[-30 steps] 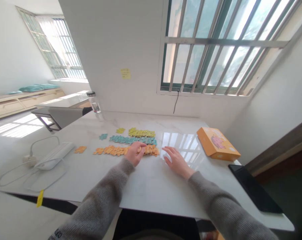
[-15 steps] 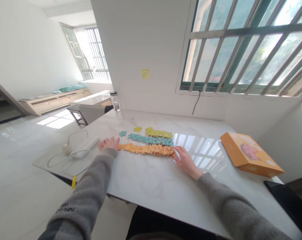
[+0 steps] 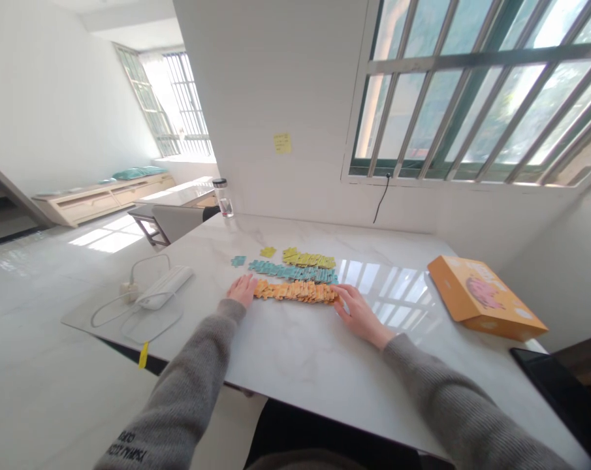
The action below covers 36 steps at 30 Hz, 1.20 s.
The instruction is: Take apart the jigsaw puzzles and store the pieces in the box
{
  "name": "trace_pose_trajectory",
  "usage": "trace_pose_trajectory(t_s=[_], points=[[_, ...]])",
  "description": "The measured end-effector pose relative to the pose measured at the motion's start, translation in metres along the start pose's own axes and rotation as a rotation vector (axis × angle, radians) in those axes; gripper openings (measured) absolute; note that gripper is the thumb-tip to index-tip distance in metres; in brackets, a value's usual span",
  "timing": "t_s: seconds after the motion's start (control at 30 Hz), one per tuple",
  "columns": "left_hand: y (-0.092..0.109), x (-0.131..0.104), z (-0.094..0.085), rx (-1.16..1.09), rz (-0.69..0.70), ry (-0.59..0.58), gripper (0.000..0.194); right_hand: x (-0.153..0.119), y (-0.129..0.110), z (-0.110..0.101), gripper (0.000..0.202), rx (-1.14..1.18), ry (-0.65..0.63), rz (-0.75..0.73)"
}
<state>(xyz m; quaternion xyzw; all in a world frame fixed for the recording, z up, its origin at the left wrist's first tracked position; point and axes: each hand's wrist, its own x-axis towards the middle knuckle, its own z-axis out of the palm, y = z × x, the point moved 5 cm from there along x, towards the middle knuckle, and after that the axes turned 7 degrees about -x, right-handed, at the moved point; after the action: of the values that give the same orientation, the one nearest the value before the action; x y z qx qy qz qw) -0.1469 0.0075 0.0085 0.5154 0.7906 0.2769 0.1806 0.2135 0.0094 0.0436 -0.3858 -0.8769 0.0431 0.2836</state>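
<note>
Orange puzzle pieces [image 3: 295, 291] lie in a long overlapping row on the white marbled table [image 3: 285, 346]. At the left end of this row my left hand [image 3: 241, 289] lies open and fairly flat, covering the endmost pieces. My right hand [image 3: 358, 313] rests at the opposite end, fingers stretched out and thumb apart, the fingertips touching the last orange pieces. Just behind runs a row of teal puzzle pieces [image 3: 290, 269], with a single teal piece [image 3: 238, 260] to its left. Farther back are a row of yellow-green pieces [image 3: 309, 259] and one separate yellow-green piece [image 3: 268, 251].
An orange box [image 3: 486, 297] sits at the right, with a dark flat device [image 3: 544, 378] nearer me. To the left are a white power strip [image 3: 166, 287] and its looping cable. A lidded clear bottle [image 3: 223, 200] stands at the back left corner.
My left hand has slid right, from beside the orange row onto its left end. The row's left end is now covered. My right hand has stayed at the right end.
</note>
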Motion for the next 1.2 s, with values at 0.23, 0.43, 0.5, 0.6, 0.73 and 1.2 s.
trace_pose_trajectory(t_s=[0.23,0.43,0.5,0.6,0.73,1.2], points=[[0.036,-0.022,0.038,0.151,0.138,-0.056,0.056,0.007,-0.014,0.007,0.05,-0.093,-0.085,-0.047],[0.07,-0.042,0.054,0.236,0.284,0.011,0.052,0.012,-0.018,0.013,0.052,-0.112,-0.094,-0.064],[0.08,-0.048,0.059,0.218,0.312,0.009,0.051,0.01,-0.016,0.012,0.051,-0.1,-0.075,-0.057],[0.096,-0.057,0.069,0.164,0.352,0.001,0.051,0.004,-0.009,0.007,0.051,-0.095,-0.057,-0.033],[0.118,-0.07,0.087,0.08,0.398,0.006,0.049,-0.009,0.007,-0.003,0.052,-0.09,-0.048,0.009],[0.087,-0.021,0.037,-0.091,0.341,0.125,0.045,-0.009,0.029,-0.014,0.047,-0.053,0.011,0.181]])
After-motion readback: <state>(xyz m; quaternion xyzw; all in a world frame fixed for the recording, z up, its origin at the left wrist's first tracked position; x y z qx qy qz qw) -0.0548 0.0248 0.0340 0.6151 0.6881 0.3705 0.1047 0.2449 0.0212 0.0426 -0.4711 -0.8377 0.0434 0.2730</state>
